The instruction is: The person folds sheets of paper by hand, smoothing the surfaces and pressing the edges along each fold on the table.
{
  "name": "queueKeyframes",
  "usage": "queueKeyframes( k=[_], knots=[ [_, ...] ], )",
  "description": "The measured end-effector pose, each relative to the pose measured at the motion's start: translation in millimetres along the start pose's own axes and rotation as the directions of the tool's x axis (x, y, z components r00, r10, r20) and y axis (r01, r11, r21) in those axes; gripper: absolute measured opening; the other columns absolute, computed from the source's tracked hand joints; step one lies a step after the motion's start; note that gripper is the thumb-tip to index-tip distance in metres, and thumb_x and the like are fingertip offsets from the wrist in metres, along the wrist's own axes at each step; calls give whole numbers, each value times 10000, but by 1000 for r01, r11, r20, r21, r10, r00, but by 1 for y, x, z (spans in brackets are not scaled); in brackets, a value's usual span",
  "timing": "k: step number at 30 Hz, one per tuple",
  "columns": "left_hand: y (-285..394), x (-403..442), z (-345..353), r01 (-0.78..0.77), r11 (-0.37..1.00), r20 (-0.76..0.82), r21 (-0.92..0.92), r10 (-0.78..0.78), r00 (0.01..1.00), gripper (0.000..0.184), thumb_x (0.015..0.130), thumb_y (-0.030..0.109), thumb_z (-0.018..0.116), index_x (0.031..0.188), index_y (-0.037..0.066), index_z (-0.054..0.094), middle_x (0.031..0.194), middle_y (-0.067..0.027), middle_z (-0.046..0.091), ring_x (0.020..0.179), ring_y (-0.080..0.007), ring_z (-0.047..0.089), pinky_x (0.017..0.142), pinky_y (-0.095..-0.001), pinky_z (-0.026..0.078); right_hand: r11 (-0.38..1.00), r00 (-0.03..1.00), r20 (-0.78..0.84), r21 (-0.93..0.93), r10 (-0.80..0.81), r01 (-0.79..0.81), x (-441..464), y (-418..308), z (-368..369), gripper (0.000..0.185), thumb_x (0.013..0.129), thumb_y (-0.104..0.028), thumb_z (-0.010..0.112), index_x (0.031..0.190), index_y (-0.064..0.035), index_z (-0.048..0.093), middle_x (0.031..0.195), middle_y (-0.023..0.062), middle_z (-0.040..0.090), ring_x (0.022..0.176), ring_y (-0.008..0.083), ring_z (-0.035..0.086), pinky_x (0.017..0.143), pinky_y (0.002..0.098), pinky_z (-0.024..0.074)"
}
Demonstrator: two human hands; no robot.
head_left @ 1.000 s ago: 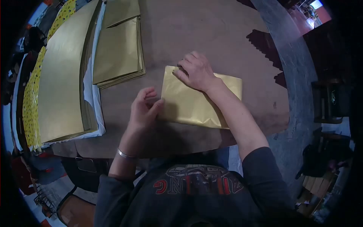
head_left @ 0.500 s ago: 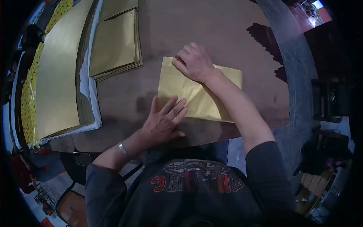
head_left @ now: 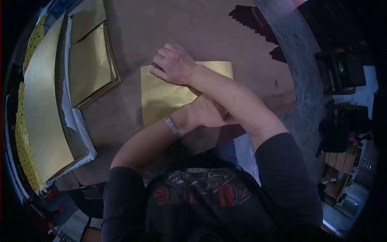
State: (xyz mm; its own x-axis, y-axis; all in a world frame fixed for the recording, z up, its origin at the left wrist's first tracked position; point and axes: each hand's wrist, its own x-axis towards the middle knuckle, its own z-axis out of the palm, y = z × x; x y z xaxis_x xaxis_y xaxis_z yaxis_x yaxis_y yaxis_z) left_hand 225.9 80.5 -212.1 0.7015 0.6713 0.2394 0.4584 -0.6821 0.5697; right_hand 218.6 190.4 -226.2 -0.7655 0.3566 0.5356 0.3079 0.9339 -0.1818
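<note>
A folded-looking sheet of gold paper [head_left: 161,97] lies on the brown table in front of me. My right hand [head_left: 174,64] is at its top edge, fingers curled in and thumb down against the paper; its fingertips are partly hidden. Crossing beneath my right forearm, my left hand [head_left: 207,112] rests at the sheet's lower right part. Most of the left fingers are hidden by that forearm, so their shape does not show. A silver bracelet [head_left: 173,126] circles my left wrist.
To the left lies a stack of smaller gold sheets [head_left: 90,66], beside a tall pile of large gold sheets [head_left: 44,101] in white and yellow wrapping. Dark red pleated pieces [head_left: 256,24] lie at the upper right. A dark chair [head_left: 342,72] stands beyond the right table edge.
My left hand has slid right across the sheet and under my right forearm. My right hand stays at the sheet's top edge. The view has shifted to the right.
</note>
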Motion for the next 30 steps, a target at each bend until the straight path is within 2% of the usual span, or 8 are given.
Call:
queueKeyframes(
  k=[1,2,6,17,20,24,26,30],
  knots=[
    [-3,7,-2,13,985,-94,-170,-30,995,737,939,562,439,1476,65,348,1535,-164,324,1423,-324,299,1183,-468,199,1000,1000,2,-8,7,-7,0,0,0,256,812,-356,682,759,-117,609,800,51,576,838,247,556,750,402,454],
    [-14,10,-3,-67,995,-169,73,78,983,680,959,533,417,1486,110,338,1547,-153,313,1431,-293,296,1176,-472,220,1000,1000,-7,10,7,-7,1,1,1,257,812,-359,681,758,-119,607,802,48,575,842,243,553,747,397,452],
    [-9,8,1,42,913,-105,405,1,995,586,995,468,360,1504,179,322,1564,-77,308,1428,-239,305,1172,-455,233,999,999,-23,17,32,-32,-2,-1,4,255,816,-362,676,756,-125,602,814,36,575,869,234,543,755,394,446],
    [-8,7,27,83,960,-146,266,-45,988,557,1000,458,343,1478,175,380,1531,-32,353,1427,-230,289,1183,-434,198,1000,999,-42,24,1,0,0,1,4,234,804,-343,696,728,-143,600,770,18,551,813,225,540,718,374,445],
    [1,-13,8,136,983,-133,122,-120,984,656,953,527,433,1461,114,394,1509,-107,365,1422,-293,290,1177,-491,179,1000,999,-44,10,-18,18,1,2,2,244,803,-337,698,734,-126,598,774,26,556,805,231,541,705,379,448],
    [7,-45,-12,134,931,-96,341,-107,990,717,895,572,517,1430,102,435,1480,-151,394,1415,-336,293,1149,-557,188,999,998,-63,29,-13,15,-1,1,2,245,814,-328,691,755,-106,606,772,43,558,795,245,542,706,385,456],
    [15,-67,-26,243,930,9,275,-255,967,749,854,588,560,1432,127,441,1499,-160,364,1427,-337,274,1130,-598,188,999,998,-58,49,2,1,0,0,1,246,818,-323,691,763,-97,611,763,54,556,789,256,544,713,385,464],
    [18,-130,-39,467,808,-60,358,-479,876,728,858,546,580,1446,146,427,1563,-137,278,1465,-328,219,1119,-628,194,998,998,-55,55,-1,4,-1,0,1,241,831,-316,679,780,-88,621,787,69,570,806,268,550,732,408,464]
  ],
)
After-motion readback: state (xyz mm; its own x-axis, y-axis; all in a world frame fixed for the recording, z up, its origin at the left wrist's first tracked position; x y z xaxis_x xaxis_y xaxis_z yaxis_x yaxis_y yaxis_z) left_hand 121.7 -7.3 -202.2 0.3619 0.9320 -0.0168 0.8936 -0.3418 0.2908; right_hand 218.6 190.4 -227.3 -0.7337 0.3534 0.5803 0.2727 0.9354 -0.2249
